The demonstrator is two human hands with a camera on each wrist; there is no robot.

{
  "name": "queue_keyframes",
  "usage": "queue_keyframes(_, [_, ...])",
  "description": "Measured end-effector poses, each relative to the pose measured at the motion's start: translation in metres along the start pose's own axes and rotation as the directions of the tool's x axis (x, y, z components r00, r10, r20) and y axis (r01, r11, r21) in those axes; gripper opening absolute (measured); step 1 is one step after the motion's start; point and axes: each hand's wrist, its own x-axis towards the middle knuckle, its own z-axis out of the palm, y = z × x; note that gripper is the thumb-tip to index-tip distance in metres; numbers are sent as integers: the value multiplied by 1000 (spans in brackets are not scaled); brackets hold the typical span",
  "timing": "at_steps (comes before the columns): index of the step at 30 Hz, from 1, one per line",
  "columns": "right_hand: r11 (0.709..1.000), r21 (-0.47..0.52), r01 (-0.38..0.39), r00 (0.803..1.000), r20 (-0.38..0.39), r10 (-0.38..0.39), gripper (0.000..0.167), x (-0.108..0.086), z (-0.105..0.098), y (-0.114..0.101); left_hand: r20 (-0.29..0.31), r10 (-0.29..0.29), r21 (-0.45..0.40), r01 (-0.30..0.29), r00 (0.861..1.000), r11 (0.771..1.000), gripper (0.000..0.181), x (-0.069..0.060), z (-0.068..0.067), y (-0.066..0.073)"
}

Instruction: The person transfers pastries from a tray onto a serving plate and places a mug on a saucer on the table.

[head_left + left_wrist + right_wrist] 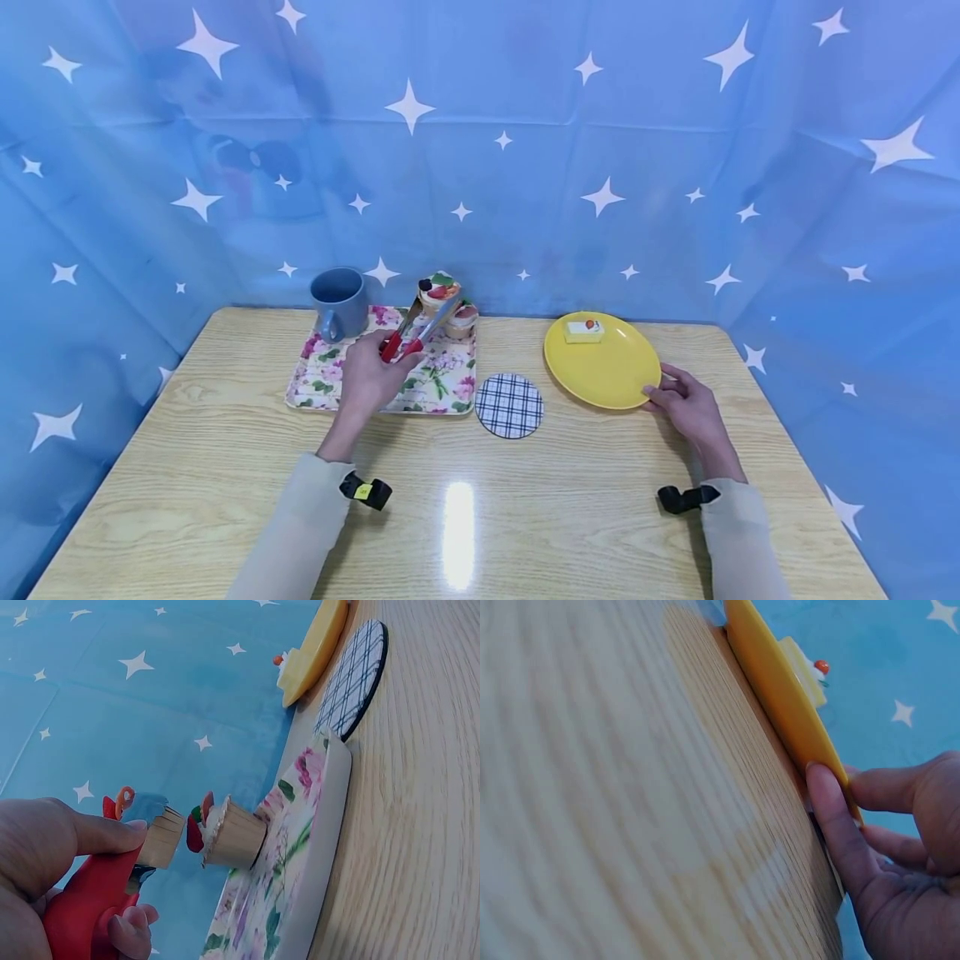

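Observation:
My left hand (372,372) grips a pair of red-handled tongs (94,904) above the floral tray (315,392). Between the tong tips is a fruit-topped cupcake (438,292), held up off the tray. A second cupcake (236,834) stands on the tray just beside it. At the right, my right hand (686,407) pinches the near right rim of a yellow plate (607,371), thumb and fingers on either side of the edge. Toward the back left of that plate lies a small white-topped cake slice (584,332) with a red-orange fruit on it.
A blue mug (339,302) stands at the tray's back left corner. Between tray and plate lies a round checked coaster (509,406). The wooden table (555,517) ends at a blue star-patterned curtain (480,167) behind and at both sides.

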Motion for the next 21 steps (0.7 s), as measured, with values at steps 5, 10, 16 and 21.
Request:
queue_keyframes(5, [1000,-6,-1,1000,-3,1,76,1,0,0,10,12,3,-12,1000,1000,53,0,2,6])
queue_keyframes(10, [1000,-11,3,1000,-6,-3,76,1,0,2,19,24,-4,-24,1000,1000,54,-1,5,11])
queue_keyframes(16, [1000,-21,1,1000,-4,-1,78,1,1,2,25,40,-7,-39,999,999,55,-1,9,15])
queue_keyframes(21, [999,-32,4,1000,-9,-4,78,-1,0,0,33,33,-2,-33,999,999,56,-1,14,20])
